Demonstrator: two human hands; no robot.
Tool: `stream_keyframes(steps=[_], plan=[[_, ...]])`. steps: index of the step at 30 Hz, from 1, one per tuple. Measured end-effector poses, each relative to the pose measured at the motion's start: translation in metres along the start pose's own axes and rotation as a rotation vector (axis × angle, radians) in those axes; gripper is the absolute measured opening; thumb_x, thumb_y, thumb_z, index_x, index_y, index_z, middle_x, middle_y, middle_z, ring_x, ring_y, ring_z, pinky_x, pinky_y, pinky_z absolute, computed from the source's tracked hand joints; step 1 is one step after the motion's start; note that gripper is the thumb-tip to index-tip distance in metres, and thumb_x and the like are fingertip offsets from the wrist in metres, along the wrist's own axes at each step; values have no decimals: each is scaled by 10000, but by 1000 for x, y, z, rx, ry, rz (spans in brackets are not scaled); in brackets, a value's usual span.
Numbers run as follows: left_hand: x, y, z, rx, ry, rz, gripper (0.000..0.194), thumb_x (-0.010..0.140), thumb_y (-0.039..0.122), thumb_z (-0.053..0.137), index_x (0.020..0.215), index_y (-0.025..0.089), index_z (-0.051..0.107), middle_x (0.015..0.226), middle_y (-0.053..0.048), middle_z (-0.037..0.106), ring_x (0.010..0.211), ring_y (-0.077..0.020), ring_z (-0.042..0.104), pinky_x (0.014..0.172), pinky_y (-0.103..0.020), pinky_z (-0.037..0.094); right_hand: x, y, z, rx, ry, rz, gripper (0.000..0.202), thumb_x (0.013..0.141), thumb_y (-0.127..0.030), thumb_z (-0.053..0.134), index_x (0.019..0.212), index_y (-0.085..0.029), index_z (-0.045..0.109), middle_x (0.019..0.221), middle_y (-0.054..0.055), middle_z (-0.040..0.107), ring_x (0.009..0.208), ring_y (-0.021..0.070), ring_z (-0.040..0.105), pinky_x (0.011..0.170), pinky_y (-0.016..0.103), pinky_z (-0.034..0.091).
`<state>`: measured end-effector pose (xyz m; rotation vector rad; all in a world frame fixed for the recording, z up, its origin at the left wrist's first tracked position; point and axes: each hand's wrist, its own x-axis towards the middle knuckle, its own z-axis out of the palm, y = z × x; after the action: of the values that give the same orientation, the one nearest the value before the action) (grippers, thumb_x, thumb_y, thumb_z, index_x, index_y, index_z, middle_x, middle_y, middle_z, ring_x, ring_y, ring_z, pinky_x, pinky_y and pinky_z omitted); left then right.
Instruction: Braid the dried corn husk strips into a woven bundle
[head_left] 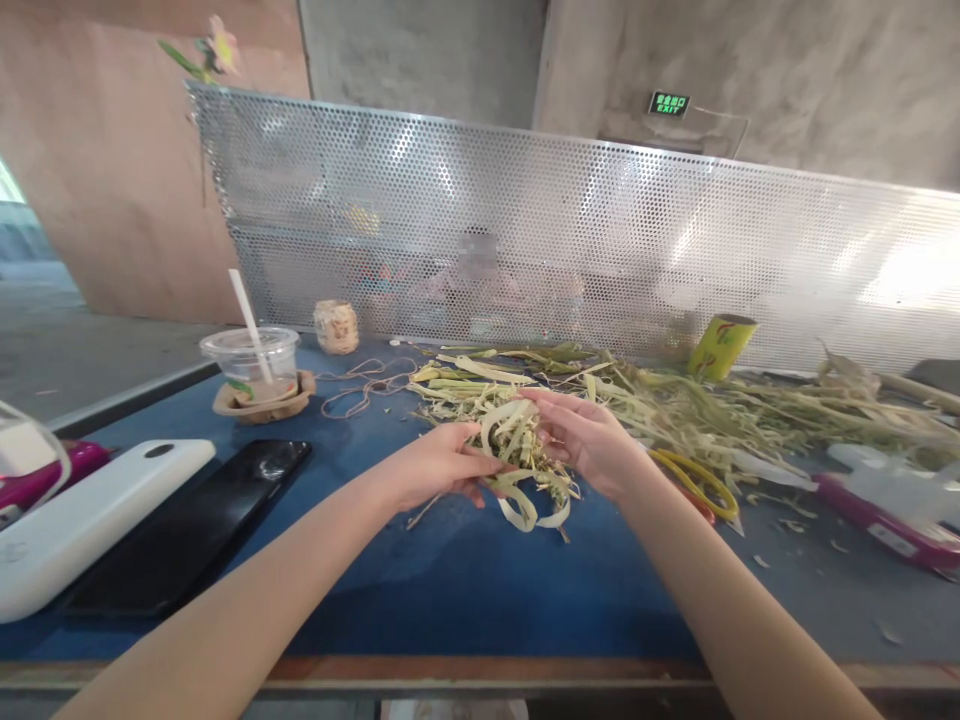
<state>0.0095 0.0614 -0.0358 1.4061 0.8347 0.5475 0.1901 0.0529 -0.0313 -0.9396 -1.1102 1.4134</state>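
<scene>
A loose bundle of pale green dried plant strips (516, 430) is held up over the blue tabletop, some strips curling into loops below. My left hand (442, 462) grips its left side, thumb and fingers closed on it. On the upper right side, my right hand (581, 432) pinches the strips between thumb and fingers. More long dried stalks and leaves (660, 400) lie in a pile behind and to the right of my hands.
Left on the blue table (480, 600): a black phone (202, 530), a white device (105, 520), a plastic cup with straw (262, 360), a woven jar (336, 327) and twine (367, 390). Right: yellow-handled scissors (701, 485), a yellow-green tube (721, 347) and a magenta tool (885, 520). Behind stands a perforated metal screen (525, 230).
</scene>
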Motion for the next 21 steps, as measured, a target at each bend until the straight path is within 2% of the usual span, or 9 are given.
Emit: stream_keyframes(steps=[3,5,7,10,13,17,21], plan=[[0,0,0,-32,2,-3,379,715,245,663,1042,104,533,895,-124,685,752,-178,642,579,-258,464,-4,0,3,14,-20,-44,273,592,-266,735,845,-181,678,834,18,649,463,24,385,366,166,235],[0,-1,0,-65,11,-5,365,691,249,685,1000,107,555,868,-115,689,743,-180,645,590,-264,463,-6,0,5,46,-43,-75,277,607,-268,723,875,-218,669,1060,25,626,474,18,388,353,163,231],[1,-2,0,-96,18,-7,339,670,251,701,949,104,575,863,-110,687,722,-172,644,592,-262,461,-7,2,6,60,-64,-93,300,623,-282,710,915,-242,657,1149,23,592,478,17,399,334,154,216],[3,-3,-1,-116,21,-9,298,676,234,693,917,99,583,879,-101,678,708,-160,643,599,-259,467,-7,5,8,-41,-102,-104,251,605,-261,725,836,-193,653,958,40,666,435,15,403,311,140,221],[3,-3,0,-120,31,-11,230,705,202,664,892,93,585,843,-87,674,714,-161,646,617,-261,483,-8,10,10,-190,-112,-179,202,589,-212,737,750,-163,625,742,23,670,454,58,501,310,146,328],[3,-1,2,-118,58,-14,169,725,189,647,845,84,590,798,-91,684,714,-160,650,641,-263,500,-8,14,13,-254,-121,-223,225,594,-220,730,775,-166,607,704,23,651,608,156,624,365,206,474],[3,-3,2,-112,108,-10,246,729,191,656,932,79,574,808,-97,697,713,-172,665,645,-271,514,-8,11,13,-313,-77,-194,240,581,-237,738,759,-158,598,618,9,627,584,161,630,392,228,512]])
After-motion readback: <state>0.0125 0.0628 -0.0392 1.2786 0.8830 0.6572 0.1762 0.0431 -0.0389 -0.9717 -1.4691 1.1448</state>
